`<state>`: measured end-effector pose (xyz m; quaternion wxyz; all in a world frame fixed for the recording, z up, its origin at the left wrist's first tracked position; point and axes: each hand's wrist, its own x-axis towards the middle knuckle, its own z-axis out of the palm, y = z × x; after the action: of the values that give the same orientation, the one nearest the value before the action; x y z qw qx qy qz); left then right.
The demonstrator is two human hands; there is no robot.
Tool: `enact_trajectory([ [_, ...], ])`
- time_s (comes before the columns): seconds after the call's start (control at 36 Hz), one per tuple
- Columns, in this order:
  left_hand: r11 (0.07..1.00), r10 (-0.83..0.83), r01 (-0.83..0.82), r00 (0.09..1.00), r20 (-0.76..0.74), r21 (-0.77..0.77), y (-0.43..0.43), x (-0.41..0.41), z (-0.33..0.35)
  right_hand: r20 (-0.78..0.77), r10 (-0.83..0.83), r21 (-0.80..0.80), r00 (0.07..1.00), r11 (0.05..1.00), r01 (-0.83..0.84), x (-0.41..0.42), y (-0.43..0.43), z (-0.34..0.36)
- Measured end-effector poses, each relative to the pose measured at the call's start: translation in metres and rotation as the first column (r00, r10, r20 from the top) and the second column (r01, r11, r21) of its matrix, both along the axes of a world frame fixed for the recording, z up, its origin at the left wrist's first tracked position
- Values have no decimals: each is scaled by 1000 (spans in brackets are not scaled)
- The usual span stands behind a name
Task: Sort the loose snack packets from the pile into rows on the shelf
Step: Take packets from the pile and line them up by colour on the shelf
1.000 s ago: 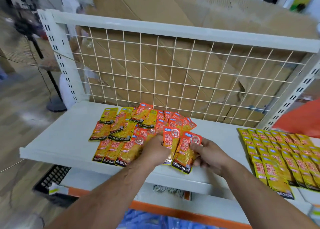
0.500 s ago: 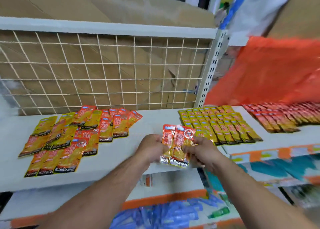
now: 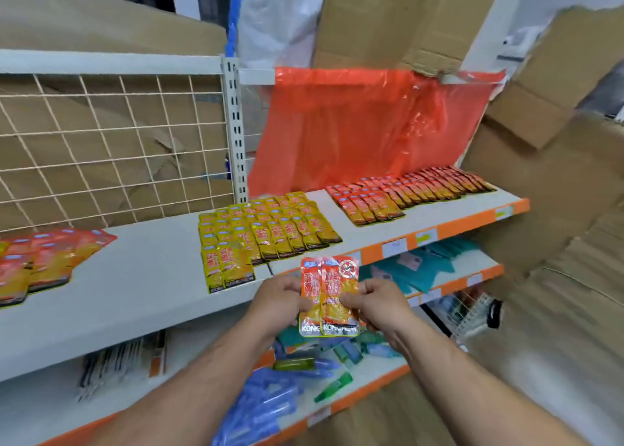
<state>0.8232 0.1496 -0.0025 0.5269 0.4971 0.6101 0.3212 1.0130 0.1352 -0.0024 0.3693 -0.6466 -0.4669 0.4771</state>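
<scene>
White shelf [image 3: 141,277] runs just beyond the hands, with the red rows [image 3: 405,192] further off to their right. The left hand [image 3: 277,302] and right hand [image 3: 378,305] pinch two red packets [image 3: 329,297] between them by the side edges. These are probably light, limp, slick foil, so the edge seams should grip best.

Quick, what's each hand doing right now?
Left hand: gripping the red snack packets at their left edge.
Right hand: gripping the same packets at their right edge.
</scene>
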Motion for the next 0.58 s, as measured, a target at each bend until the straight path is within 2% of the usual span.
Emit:
enact_trajectory([
  [0.28,997,-78,77,997,5,11,30,93,-2,-46,-144,2,989,990,144,87,13,-13],
  [0.58,991,-136,136,987,90,0,128,177,-15,19,-244,53,970,969,243,165,92,-13],
])
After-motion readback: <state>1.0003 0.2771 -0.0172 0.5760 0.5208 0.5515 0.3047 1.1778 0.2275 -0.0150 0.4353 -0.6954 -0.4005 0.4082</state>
